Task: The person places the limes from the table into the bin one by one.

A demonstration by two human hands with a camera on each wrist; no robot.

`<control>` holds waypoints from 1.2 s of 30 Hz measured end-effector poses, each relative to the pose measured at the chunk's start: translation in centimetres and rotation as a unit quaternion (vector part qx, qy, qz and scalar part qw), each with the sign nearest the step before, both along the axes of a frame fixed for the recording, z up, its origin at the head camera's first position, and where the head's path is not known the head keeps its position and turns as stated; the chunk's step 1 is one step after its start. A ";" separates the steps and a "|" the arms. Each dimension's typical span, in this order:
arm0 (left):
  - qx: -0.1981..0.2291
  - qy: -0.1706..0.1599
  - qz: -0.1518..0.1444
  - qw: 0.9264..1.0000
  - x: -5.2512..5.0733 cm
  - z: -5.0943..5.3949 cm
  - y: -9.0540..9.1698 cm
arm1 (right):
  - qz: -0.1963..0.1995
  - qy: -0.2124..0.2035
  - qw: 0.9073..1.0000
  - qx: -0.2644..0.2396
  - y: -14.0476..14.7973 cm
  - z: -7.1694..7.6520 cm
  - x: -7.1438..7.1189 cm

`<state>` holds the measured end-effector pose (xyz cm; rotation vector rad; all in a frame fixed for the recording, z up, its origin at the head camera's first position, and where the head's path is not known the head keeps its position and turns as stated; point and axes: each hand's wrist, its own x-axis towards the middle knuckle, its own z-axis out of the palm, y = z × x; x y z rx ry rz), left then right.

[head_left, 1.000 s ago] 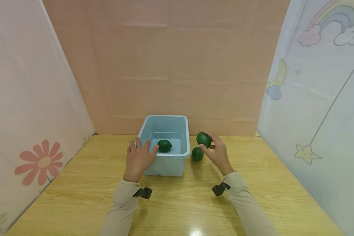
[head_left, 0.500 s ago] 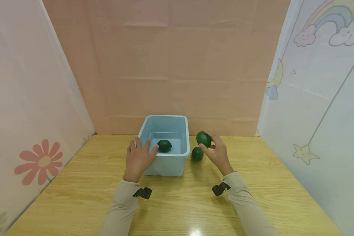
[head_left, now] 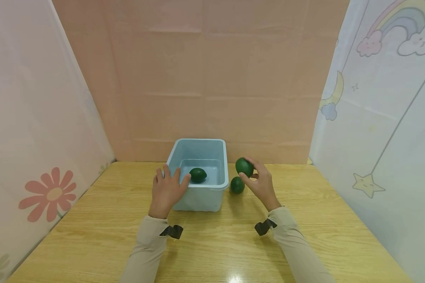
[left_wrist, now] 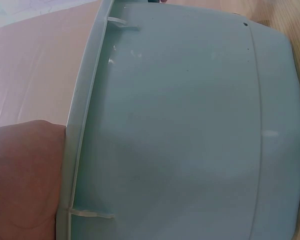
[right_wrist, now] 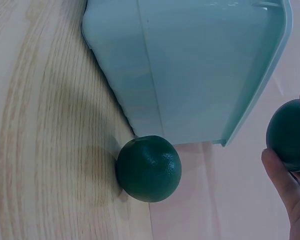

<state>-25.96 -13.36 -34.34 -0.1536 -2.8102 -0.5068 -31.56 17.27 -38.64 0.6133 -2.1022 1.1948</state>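
Observation:
A light blue plastic bin point(head_left: 198, 199) stands on the wooden table. My left hand point(head_left: 167, 191) rests at its near left rim, fingers spread. In the left wrist view, part of that hand point(left_wrist: 25, 182) lies against the rim. One smooth dark green fruit point(head_left: 198, 175), shaped like a lime, lies inside the bin. To the bin's right, my right hand point(head_left: 262, 184) holds a similar green fruit point(head_left: 244, 167) above the table, pinched between thumb and fingers. Below it, another green fruit point(right_wrist: 149, 169) sits on the table beside the bin, apart from my fingers.
A peach-coloured cloth backdrop point(head_left: 205, 78) hangs behind the table point(head_left: 212, 251). Pale printed sheets close off the left point(head_left: 32, 129) and right point(head_left: 379, 137) sides. A black wrist strap mount point(head_left: 265, 226) shows on each sleeve.

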 end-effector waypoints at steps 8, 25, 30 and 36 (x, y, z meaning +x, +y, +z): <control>0.002 0.006 -0.001 1.000 0.1 0.0 0.1 | -0.001 0.004 1.000 0.001 -0.1 0.1 0.1; 0.002 0.004 -0.003 1.000 -0.1 -0.2 0.0 | 0.002 0.010 1.000 0.002 -0.1 0.2 0.2; 0.001 0.008 -0.003 1.000 -0.1 -0.1 0.1 | 0.005 0.016 1.000 -0.001 -0.2 0.3 0.2; -0.003 0.007 0.000 1.000 0.0 0.0 0.1 | 0.006 0.019 1.000 0.000 -0.2 0.5 0.4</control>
